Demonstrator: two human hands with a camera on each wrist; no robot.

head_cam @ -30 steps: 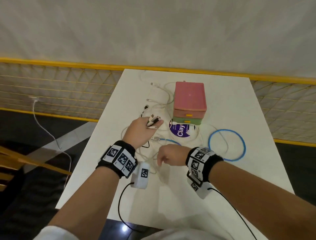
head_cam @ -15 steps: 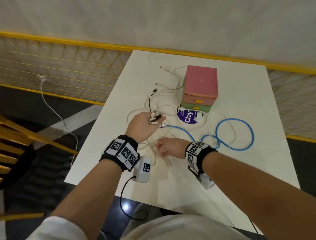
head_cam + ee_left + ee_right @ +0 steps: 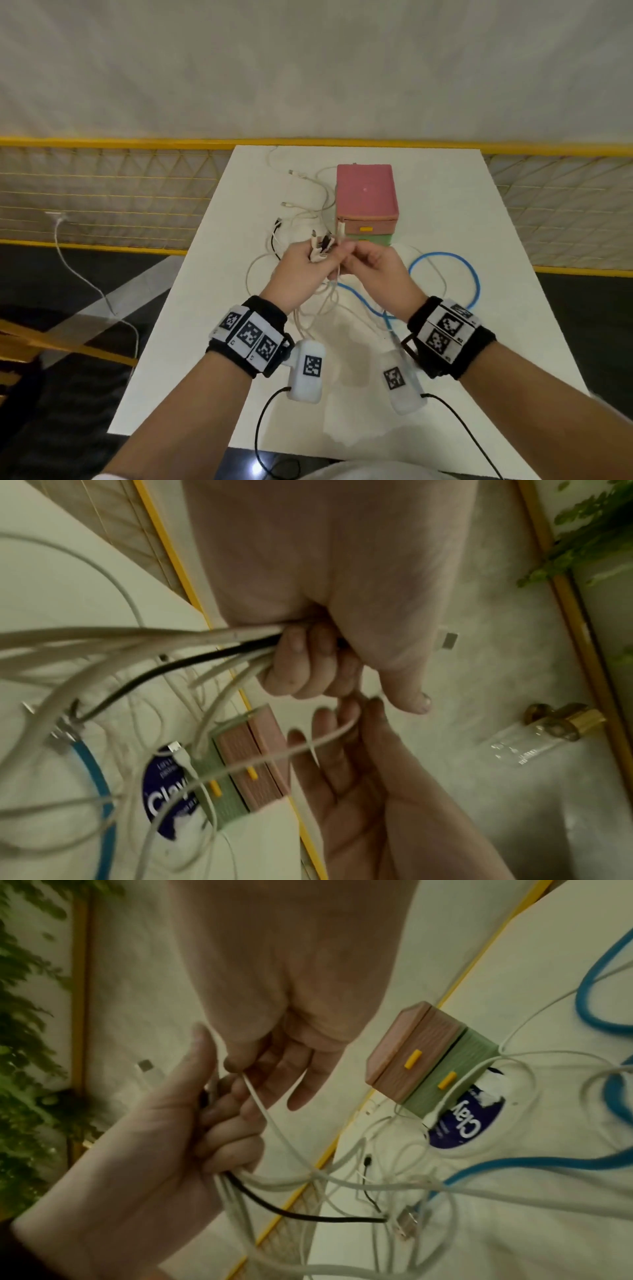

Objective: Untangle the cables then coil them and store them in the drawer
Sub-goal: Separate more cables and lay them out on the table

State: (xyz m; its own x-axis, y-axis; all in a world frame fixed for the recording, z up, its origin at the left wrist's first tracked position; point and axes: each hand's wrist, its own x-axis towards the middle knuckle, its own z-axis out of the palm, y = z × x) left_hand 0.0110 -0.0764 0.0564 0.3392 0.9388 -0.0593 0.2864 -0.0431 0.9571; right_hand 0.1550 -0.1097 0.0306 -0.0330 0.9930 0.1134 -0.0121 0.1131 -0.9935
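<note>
A person's left hand (image 3: 301, 263) clamps a bundle of white and black cables (image 3: 143, 642) above the white surface (image 3: 445, 212), plugs sticking up past the fist. The right hand (image 3: 373, 267), just beside it, pinches a single white cable (image 3: 270, 1123) between thumb and fingertip. A blue cable (image 3: 472, 274) loops on the surface near the shut pink-and-green drawer box (image 3: 366, 202).

White table (image 3: 445, 212) showing under pale cream cables (image 3: 318, 205), one black cable (image 3: 301, 1215) running among them, bright blue cable (image 3: 469, 270) looping, drawer box (image 3: 366, 195) showing pink over green with yellow handles, dark blue round sticker (image 3: 466, 1126) bearing white lettering, wristbands (image 3: 253, 337) showing black-and-white square patterns.
</note>
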